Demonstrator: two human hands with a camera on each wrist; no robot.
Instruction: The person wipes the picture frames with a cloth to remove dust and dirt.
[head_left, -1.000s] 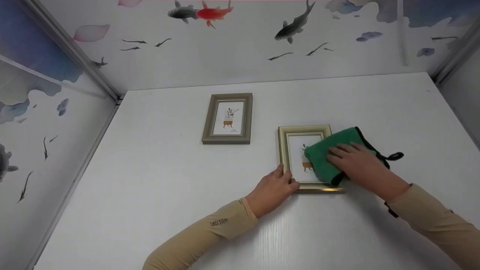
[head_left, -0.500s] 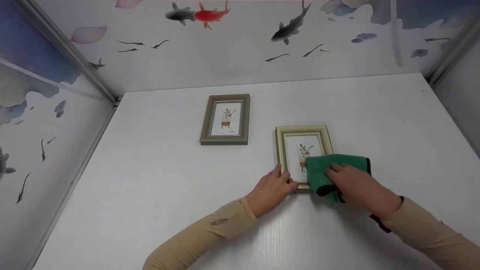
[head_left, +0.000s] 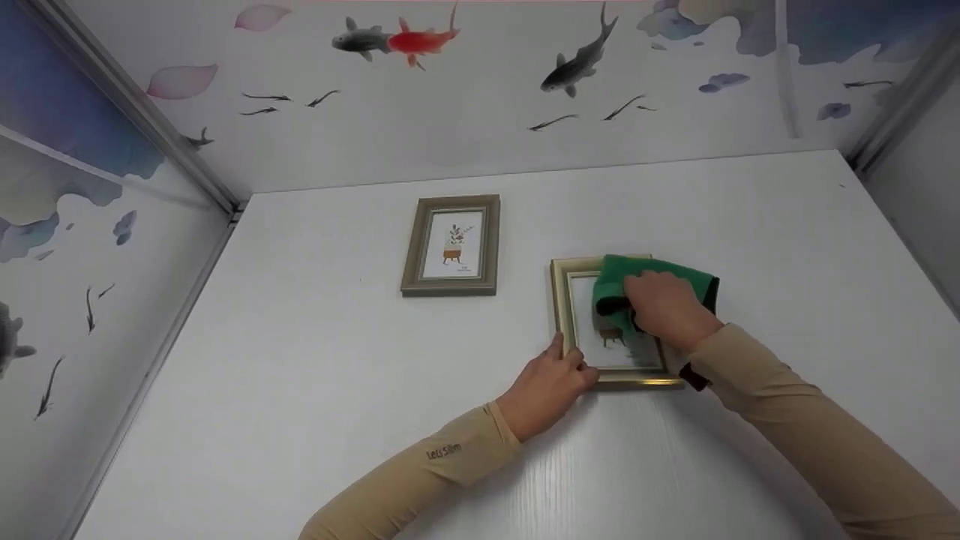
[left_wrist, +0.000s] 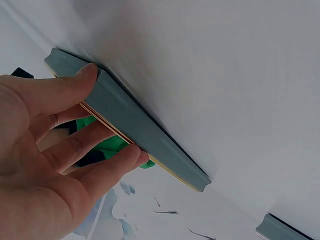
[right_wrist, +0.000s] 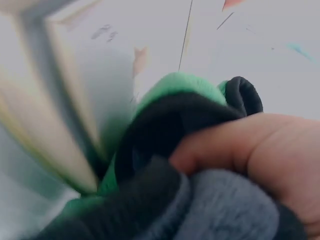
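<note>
A gold picture frame [head_left: 637, 380] with a potted-plant print hangs on the white wall. My left hand [head_left: 546, 390] grips its lower left corner. The left wrist view shows the thumb and fingertips against the side of the frame [left_wrist: 130, 117]. My right hand [head_left: 671, 309] holds a folded green cloth [head_left: 619, 274] with black edging over the frame's upper right part, hiding that corner and most of the plant. In the right wrist view the fingers are bent into the cloth [right_wrist: 175, 85], and the picture frame [right_wrist: 65, 95] is blurred beside it.
A second, grey-brown picture frame [head_left: 450, 287] hangs higher up on the left. Above, a ceiling panel [head_left: 450, 135] bears painted fish and petals. A similarly painted side wall [head_left: 150, 277] stands at the left, with metal corner rails [head_left: 187, 161].
The right hand first moves the cloth down over the frame's lower right, then up and a little left to its upper right. My left hand stays at the lower left corner.
</note>
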